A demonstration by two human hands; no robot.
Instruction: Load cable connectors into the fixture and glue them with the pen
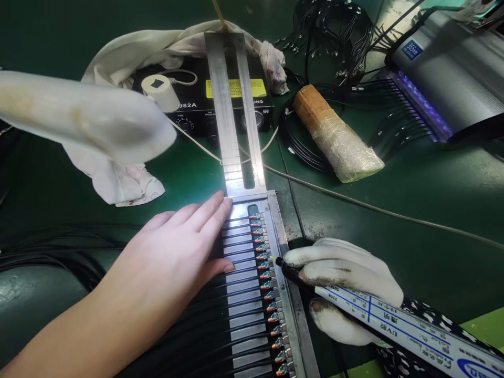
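My left hand point(177, 241), bare, lies with its fingers stretched out over the left edge of a metal fixture point(241, 287), fingertips and thumb touching it. In the fixture, black cables run side by side to a column of small circuit boards with metal connectors point(266, 275). My right hand point(346, 278), in a soiled white glove, is closed around a glue syringe point(397, 328) whose label reads "UV". The syringe's thin tip points left, right at one of the upper-middle boards; whether it touches cannot be told.
A white lamp head point(118, 121) hangs at upper left. Behind the fixture, a slotted metal plate point(220, 94) leans over a black dispenser box point(189, 113) and a cloth point(114, 58). At right lie a plastic-wrapped roll point(346, 147), a purple-lit UV machine point(452, 68) and cables point(334, 31).
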